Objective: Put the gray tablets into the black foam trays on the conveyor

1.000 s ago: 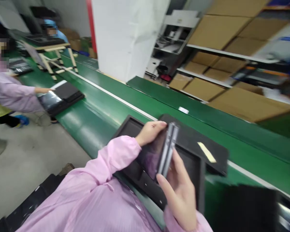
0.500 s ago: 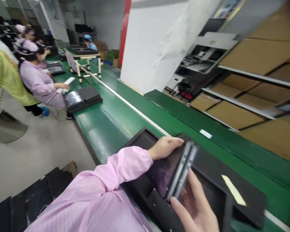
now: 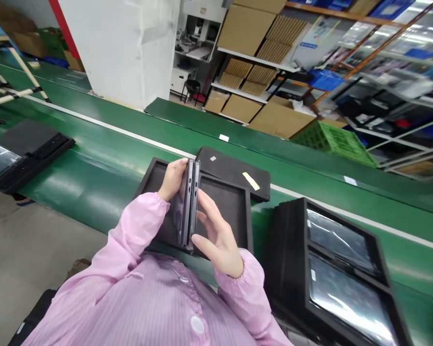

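Observation:
Two thin dark tablets (image 3: pixel 192 206) stand on edge side by side, ports showing along their upper edges, over a black foam tray (image 3: pixel 249 216). My left hand (image 3: pixel 173 179) is closed on their far end, its fingers partly hidden behind the left one. From the right, my right hand (image 3: pixel 218 238) holds them too, with its thumb at the near end and its fingers against the right face. A glossy screen faces left. Behind the tray lies a flat black foam piece (image 3: pixel 227 166) with a strip of yellow tape (image 3: pixel 251 181).
To my right stands a stack of black trays (image 3: pixel 286 250), the top one holding two glossy wrapped panels (image 3: pixel 350 298). More black trays (image 3: pixel 32 139) lie at the left on the green bench (image 3: pixel 104 168). A white pillar (image 3: pixel 119 53) and shelves with cardboard boxes (image 3: pixel 245 29) stand beyond.
My view has swung to the right, bringing the tray stack into sight and taking the co-workers out. Both hands still hold the tablets, which now stand more upright over the tray.

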